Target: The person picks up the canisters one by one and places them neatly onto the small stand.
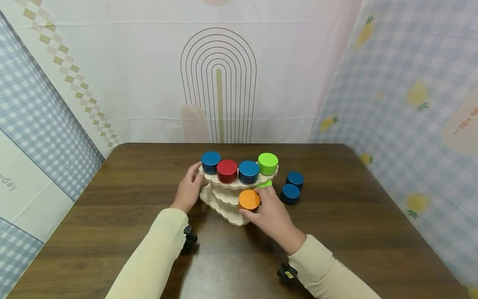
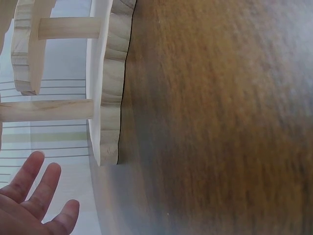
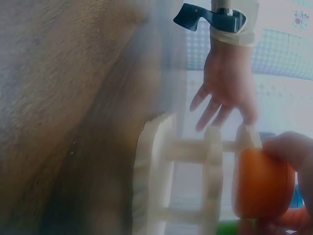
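Observation:
A pale wooden tiered stand (image 1: 224,206) with scalloped edges stands on the brown table. Two blue round blocks (image 1: 248,172), a red one (image 1: 227,171) and a green one (image 1: 268,164) sit on its top tier. Another green block (image 1: 266,184) shows partly below that tier. My right hand (image 1: 274,214) pinches an orange round block (image 1: 249,200) between thumb and fingers, in front of the stand's right side. At the top tier's left edge, my left hand (image 1: 189,187) touches the wood; its other fingers (image 2: 46,183) stretch out, spread and loose, in the left wrist view.
Two more blue blocks (image 1: 290,194) stand on the table (image 1: 336,220) to the right of the stand. Behind the table hangs a white patterned cloth (image 1: 149,74), with checked cloth (image 1: 392,104) along the right side. Each wrist wears a small black camera (image 1: 189,238).

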{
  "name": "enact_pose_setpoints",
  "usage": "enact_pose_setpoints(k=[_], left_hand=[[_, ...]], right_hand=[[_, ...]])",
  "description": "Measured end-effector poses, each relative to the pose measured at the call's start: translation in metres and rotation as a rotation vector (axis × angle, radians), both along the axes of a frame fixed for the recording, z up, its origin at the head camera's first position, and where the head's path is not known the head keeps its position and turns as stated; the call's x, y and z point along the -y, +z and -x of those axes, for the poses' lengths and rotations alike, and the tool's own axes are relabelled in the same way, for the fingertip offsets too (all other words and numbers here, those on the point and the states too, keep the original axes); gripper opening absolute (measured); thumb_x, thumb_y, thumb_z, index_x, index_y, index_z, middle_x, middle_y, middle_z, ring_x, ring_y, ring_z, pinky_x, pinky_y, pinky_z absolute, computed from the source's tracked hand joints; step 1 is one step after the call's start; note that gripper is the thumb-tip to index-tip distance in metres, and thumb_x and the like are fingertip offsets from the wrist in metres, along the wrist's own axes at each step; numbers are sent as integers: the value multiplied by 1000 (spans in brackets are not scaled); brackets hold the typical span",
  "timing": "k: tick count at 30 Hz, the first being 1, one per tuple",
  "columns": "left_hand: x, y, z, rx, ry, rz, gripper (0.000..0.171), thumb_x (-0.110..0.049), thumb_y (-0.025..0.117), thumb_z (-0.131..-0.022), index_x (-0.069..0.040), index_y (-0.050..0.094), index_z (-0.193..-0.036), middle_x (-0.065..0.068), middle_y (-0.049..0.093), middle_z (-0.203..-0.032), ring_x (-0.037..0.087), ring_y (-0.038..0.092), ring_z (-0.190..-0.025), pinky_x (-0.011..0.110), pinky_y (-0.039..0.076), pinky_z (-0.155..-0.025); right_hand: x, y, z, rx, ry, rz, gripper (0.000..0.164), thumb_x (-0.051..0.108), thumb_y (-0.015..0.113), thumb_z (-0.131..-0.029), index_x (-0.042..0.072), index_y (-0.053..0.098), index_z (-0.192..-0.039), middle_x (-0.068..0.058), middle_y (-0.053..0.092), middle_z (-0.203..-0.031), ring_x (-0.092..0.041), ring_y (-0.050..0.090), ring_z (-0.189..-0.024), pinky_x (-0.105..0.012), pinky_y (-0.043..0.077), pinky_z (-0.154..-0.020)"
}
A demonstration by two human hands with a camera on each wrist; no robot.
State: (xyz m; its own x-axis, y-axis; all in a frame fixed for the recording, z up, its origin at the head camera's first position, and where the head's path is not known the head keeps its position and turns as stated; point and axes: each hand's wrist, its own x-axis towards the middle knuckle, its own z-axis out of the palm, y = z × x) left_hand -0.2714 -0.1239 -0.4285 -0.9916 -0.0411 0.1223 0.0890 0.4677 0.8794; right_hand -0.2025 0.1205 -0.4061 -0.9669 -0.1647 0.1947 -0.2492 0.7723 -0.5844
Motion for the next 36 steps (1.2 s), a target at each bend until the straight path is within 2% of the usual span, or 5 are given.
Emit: enact_pose_setpoints(k=[7, 17, 25, 29, 36], left_hand=[[-1, -2, 2, -33, 5, 3, 48, -35, 39, -104, -18, 35, -149, 22, 54, -131, 36, 51, -121, 53, 38, -103], [0, -2, 3, -35, 2, 4, 48, -35, 39, -104, -19, 35, -149, 21, 54, -132, 35, 51, -122, 53, 38, -103], [-1, -1, 3, -33, 8, -11, 48, -35, 40, -103, -19, 35, -148, 21, 53, -133, 35, 51, -122, 52, 38, -104], [0, -2, 3, -30, 8, -10, 48, -36, 39, -104, -19, 35, -149, 22, 52, -135, 35, 50, -124, 53, 37, -104], [1, -2, 3, -24, 4, -11, 48, -36, 39, -104, -19, 35, -149, 21, 52, -134, 35, 50, -123, 53, 37, -104]], right_hand=[[6, 1, 1, -44, 0, -32, 64, 33, 84, -74, -1, 57, -121, -11, 51, -105, -23, 50, -92, -36, 50, -80], [14, -1, 3, -52, -27, -86, 63, 39, 83, -74, -1, 60, -117, -11, 53, -102, -23, 51, -88, -35, 50, -75], [21, 1, 2, -108, -44, -114, 63, 42, 83, -73, -1, 61, -114, -11, 55, -98, -23, 51, -84, -34, 50, -72], [22, -1, 2, -125, -50, -106, 66, 43, 84, -72, -1, 61, -115, -11, 55, -99, -23, 51, -86, -35, 50, -72], [23, -4, 1, -102, -75, -47, 71, 42, 85, -70, -1, 57, -119, -13, 57, -105, -24, 53, -92, -38, 52, -81]])
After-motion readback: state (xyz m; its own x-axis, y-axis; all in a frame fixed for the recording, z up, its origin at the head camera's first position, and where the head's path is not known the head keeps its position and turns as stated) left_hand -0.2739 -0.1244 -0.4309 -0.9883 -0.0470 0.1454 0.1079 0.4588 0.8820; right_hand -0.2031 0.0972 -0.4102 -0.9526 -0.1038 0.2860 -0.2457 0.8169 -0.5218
